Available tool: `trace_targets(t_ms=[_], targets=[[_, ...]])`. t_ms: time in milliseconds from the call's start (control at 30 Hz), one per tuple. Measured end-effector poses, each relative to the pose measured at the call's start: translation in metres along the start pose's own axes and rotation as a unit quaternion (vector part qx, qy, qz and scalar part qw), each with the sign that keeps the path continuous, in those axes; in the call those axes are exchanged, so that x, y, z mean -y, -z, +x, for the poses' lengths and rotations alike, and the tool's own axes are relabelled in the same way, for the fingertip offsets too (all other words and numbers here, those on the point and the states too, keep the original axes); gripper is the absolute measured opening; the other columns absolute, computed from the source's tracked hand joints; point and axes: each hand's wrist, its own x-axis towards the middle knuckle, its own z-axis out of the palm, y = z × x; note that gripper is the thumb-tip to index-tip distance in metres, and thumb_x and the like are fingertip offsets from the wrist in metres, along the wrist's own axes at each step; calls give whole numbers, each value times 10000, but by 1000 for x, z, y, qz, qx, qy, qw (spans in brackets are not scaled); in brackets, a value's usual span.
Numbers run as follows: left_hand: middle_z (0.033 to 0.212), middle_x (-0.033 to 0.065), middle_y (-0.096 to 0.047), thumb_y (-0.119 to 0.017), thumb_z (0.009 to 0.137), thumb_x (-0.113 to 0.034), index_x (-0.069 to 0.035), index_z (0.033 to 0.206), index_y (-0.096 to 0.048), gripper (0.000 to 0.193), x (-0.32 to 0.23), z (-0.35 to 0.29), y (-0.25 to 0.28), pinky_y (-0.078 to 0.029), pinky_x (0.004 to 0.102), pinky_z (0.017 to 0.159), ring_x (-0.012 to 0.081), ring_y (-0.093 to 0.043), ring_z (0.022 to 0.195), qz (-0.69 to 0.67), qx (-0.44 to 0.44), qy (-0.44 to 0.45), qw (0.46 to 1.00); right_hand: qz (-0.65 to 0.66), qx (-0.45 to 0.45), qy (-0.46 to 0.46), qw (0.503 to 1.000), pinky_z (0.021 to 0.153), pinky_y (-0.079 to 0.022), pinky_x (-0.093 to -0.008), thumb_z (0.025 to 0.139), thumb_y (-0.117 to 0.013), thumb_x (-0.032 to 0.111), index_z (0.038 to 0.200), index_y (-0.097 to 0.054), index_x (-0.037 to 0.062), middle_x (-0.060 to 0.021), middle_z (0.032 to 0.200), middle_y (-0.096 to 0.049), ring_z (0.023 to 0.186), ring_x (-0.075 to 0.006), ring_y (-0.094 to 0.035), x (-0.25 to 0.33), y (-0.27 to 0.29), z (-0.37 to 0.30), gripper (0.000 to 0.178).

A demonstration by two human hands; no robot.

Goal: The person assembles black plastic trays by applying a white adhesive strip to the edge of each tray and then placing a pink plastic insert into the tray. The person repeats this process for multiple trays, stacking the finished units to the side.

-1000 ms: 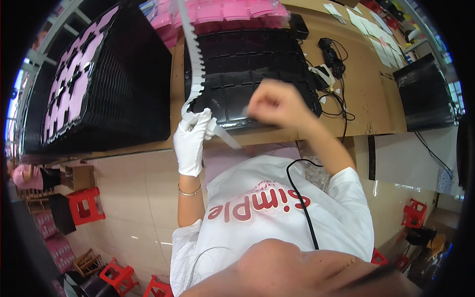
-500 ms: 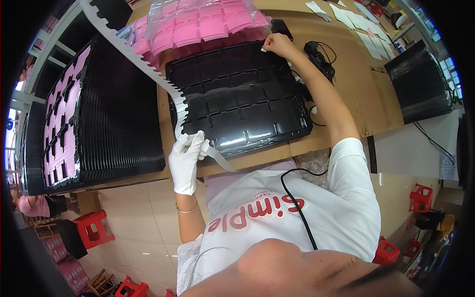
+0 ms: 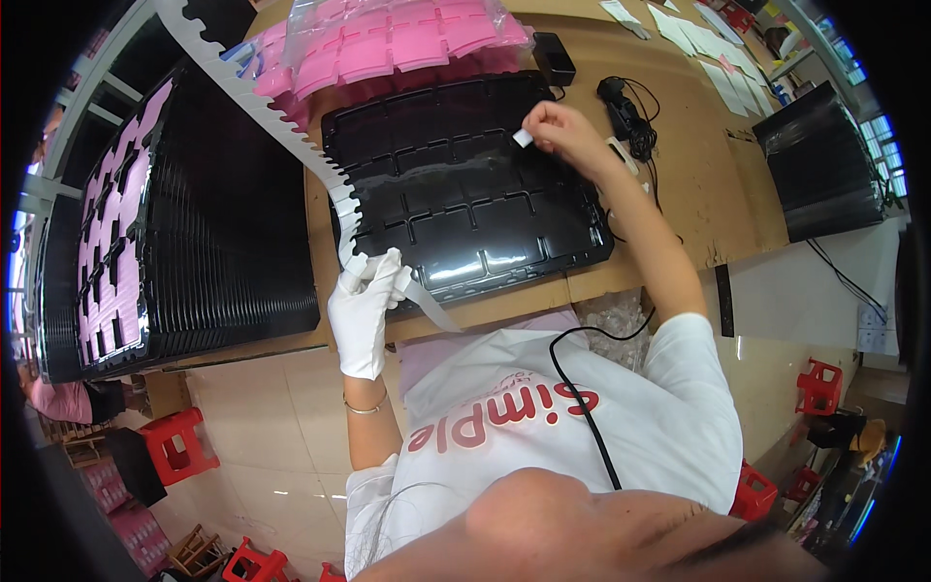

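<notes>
My left hand [image 3: 361, 320], in a white glove, is closed on a long white strip of labels [image 3: 276, 128] with a scalloped edge. The strip runs up to the far left, and its loose end [image 3: 427, 306] hangs by the thumb side. My bare right hand [image 3: 567, 138] pinches a small white label [image 3: 524, 138] above the right part of a black plastic tray [image 3: 465, 228]. Moulded ridges divide the tray into compartments, and it lies on the brown table in front of me. Whether the label touches the tray I cannot tell.
Pink moulded sheets [image 3: 388, 58] under clear plastic lie behind the tray. A tall stack of black trays [image 3: 228, 213], pink-filled on top, stands left. To the right are a black box [image 3: 554, 60], a black adapter with cable [image 3: 626, 112] and another black stack [image 3: 819, 160]. Red stools [image 3: 181, 446] stand below.
My right hand, with the small white label, has come back toward me from the tray's far right corner. My left hand and the strip have hardly moved.
</notes>
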Motion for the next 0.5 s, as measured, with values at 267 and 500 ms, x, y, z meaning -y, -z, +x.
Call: trace_targets(t_ms=[267, 500], targets=[[773, 16, -656, -737, 849, -133, 8, 950, -691, 180, 4, -10, -25, -362, 195, 519, 50, -523, 575, -75, 36, 26, 996, 298, 21, -124, 946, 656, -446, -213, 927, -554, 159, 1022, -610, -12, -100, 868, -635, 699, -109, -553, 21, -145, -105, 204], [798, 32, -671, -728, 855, -140, 1, 969, -690, 186, 2, -19, -34, -401, 191, 538, 54, -530, 591, -99, 77, 30, 992, -48, -69, 150, 985, 671, -465, -216, 810, -719, 31, 865, -653, 7, -22, 824, -641, 737, -77, -581, 9, -177, -122, 90]])
